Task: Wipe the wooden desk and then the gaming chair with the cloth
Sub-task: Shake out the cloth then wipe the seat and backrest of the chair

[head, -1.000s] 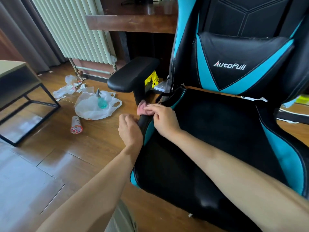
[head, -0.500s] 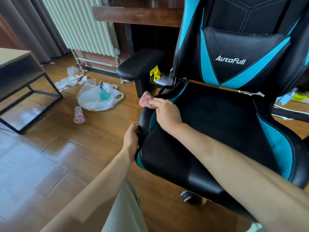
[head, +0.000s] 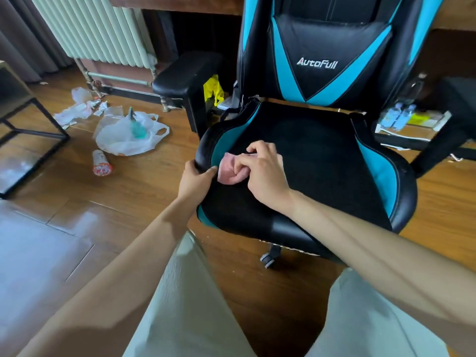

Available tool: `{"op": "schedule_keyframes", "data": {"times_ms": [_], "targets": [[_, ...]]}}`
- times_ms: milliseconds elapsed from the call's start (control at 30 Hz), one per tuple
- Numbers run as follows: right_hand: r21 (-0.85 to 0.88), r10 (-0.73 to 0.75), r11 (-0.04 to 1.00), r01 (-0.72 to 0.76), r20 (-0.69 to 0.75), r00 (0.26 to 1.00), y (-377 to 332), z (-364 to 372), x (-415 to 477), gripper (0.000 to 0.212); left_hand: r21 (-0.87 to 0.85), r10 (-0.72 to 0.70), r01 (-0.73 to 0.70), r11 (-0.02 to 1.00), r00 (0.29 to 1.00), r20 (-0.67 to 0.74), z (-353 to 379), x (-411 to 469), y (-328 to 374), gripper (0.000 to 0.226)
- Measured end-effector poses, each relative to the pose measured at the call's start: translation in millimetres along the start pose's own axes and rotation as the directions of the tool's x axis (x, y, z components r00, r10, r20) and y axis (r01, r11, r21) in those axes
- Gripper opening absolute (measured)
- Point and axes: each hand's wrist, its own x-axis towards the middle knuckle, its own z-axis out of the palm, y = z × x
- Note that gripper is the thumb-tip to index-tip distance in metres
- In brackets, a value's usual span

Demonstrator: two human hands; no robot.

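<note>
A black and blue gaming chair (head: 322,140) marked AutoFull faces me, its seat in the middle of the view. My right hand (head: 265,171) holds a bunched pink cloth (head: 230,171) against the left front part of the seat. Just left of the cloth, my left hand (head: 195,179) grips the seat's raised left side bolster, thumb on top. The wooden desk (head: 180,3) shows only as an edge along the top, behind the chair.
The chair's left armrest (head: 185,73) stands behind my left hand. On the wooden floor at left lie a white plastic bag with a teal bottle (head: 131,130), crumpled wrappers (head: 77,109) and a small cup (head: 101,163). A metal-framed table (head: 23,119) is far left, a radiator (head: 98,29) behind.
My right hand has drawn the pink cloth from the seat's rear left edge forward onto the seat. My left hand has closed round the side bolster. The view has pulled back.
</note>
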Motion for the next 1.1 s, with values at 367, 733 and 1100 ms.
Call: {"op": "schedule_keyframes", "data": {"times_ms": [367, 733, 1100], "targets": [[0.325, -0.185, 0.935, 0.138, 0.120, 0.975, -22, -6, -42, 0.017, -0.054, -0.142, 0.147, 0.988, 0.986, 0.087, -7, -8, 3, 0.050], [0.048, -0.534, 0.844, 0.535, 0.171, 0.828, -57, 24, -61, 0.023, -0.280, -0.331, 0.570, 0.772, 0.737, 0.589, -30, -36, -19, 0.042], [-0.111, -0.544, 0.834, 0.540, 0.003, 0.839, 21, 6, -123, 0.016, -0.371, -0.470, 0.620, 0.692, 0.776, 0.421, -12, -33, -25, 0.072]]}}
